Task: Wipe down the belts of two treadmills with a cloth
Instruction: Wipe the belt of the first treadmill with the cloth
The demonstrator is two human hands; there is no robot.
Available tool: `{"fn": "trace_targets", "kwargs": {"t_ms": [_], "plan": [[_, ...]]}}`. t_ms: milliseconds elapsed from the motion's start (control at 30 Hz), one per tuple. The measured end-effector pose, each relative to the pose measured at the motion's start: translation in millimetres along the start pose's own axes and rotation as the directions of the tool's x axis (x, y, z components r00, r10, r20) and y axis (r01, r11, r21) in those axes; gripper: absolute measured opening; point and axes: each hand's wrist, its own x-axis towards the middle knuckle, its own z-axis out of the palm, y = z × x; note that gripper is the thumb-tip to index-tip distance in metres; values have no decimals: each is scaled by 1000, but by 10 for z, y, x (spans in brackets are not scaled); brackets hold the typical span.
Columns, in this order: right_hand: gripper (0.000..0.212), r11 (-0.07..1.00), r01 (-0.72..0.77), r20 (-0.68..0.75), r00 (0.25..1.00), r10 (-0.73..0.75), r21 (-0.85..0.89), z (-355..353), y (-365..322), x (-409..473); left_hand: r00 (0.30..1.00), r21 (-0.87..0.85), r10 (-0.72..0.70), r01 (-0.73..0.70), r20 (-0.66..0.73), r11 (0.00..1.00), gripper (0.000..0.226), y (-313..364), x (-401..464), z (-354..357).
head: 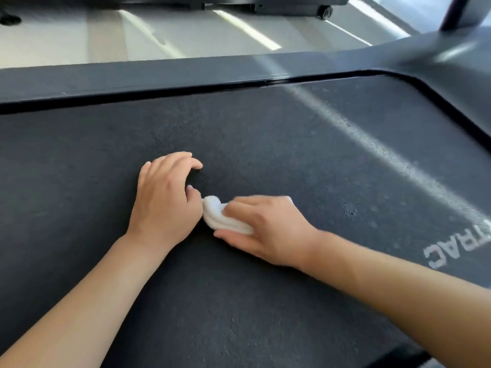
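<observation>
A dark textured treadmill belt (265, 144) fills most of the view. A small folded white cloth (216, 215) lies on it near the middle. My right hand (265, 227) covers the cloth and holds it against the belt, fingers over its top and thumb along its near side. My left hand (166, 197) rests on the belt just left of the cloth, fingers loosely bent and fingertips touching the belt, holding nothing. Its thumb side nearly touches the cloth.
The treadmill's dark side rail (159, 75) runs along the far edge of the belt, widening into the motor cover (438, 62) at the right. White lettering (451, 251) marks the belt at right. Beyond lies a pale floor (106, 35) and another machine's wheeled base (325, 11).
</observation>
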Motion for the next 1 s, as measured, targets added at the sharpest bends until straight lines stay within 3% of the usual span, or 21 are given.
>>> {"fn": "trace_targets", "kwargs": {"t_ms": [33,100,167,233,333,467,567,633,667,733,800,867,933,1000], "plan": [[34,1000,-21,-20,1000,21,-10,-31,144,72,1000,22,7,-7,4,1000,46,13,5,13],[34,971,-232,-133,966,222,-60,-177,642,312,1000,66,28,-29,12,997,43,35,4,28],[36,858,-500,-204,857,473,-114,-420,1229,512,999,87,37,-37,10,996,43,44,-8,33],[38,787,-601,-238,792,562,-140,-535,1533,563,999,98,40,-41,3,994,45,48,-4,36],[36,879,-443,-165,894,417,-178,-411,1095,315,999,111,41,-42,10,993,45,65,4,31],[31,996,-56,3,998,56,75,-146,-190,-547,999,137,53,-54,12,989,46,74,-1,36],[28,952,232,166,950,-266,200,-15,-753,-1063,997,147,74,-77,20,986,46,68,-18,58],[29,944,277,167,937,-306,177,-21,-648,-1080,996,153,86,-89,27,984,47,77,-34,70],[29,962,232,141,957,-252,143,-63,-500,-1011,995,154,91,-95,34,984,47,89,-46,74],[32,1000,-3,-7,1000,4,19,-187,-22,-799,993,152,105,-113,63,982,48,137,-95,80],[36,956,-286,-156,949,274,-66,-374,636,-585,986,138,133,-147,102,979,49,232,-181,107],[40,848,-521,-237,839,489,-96,-561,1175,-464,974,110,172,-189,149,976,50,387,-250,182],[41,782,-614,-259,777,573,-111,-617,1371,-440,953,92,232,-253,192,963,51,516,-285,281],[37,821,-555,-242,821,517,-131,-544,1147,-591,938,80,277,-299,208,951,51,570,-282,338]]}}
